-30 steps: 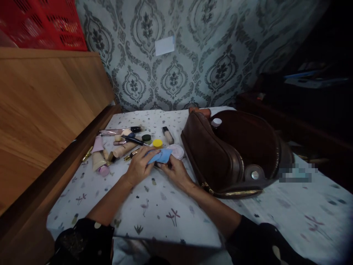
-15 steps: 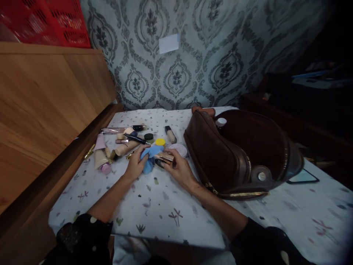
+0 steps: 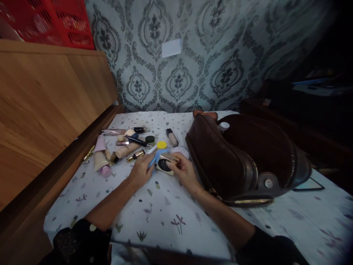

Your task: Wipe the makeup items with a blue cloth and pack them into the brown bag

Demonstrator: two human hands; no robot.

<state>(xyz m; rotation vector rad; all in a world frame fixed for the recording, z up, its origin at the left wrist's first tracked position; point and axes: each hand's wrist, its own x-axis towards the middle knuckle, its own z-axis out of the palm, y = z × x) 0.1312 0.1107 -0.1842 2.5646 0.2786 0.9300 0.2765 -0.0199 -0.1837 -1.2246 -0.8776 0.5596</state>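
The left hand [image 3: 140, 172] grips a blue cloth [image 3: 162, 152], pressing it against the left side of a gold-and-black cosmetic container [image 3: 164, 165]; the right hand [image 3: 185, 171] grasps that container from the right, its fingers along the gold part; the container is between the two hands, above the patterned tablecloth [image 3: 162, 224], its dark oval face showing; whether its base touches the cloth below, I cannot tell; just beyond it are a yellow lid [image 3: 161, 145] and a pale round case [image 3: 183, 151]; a gold-and-black tube [image 3: 135, 155] lies near the left hand; a brown bag [image 3: 217, 162] stands open to the right
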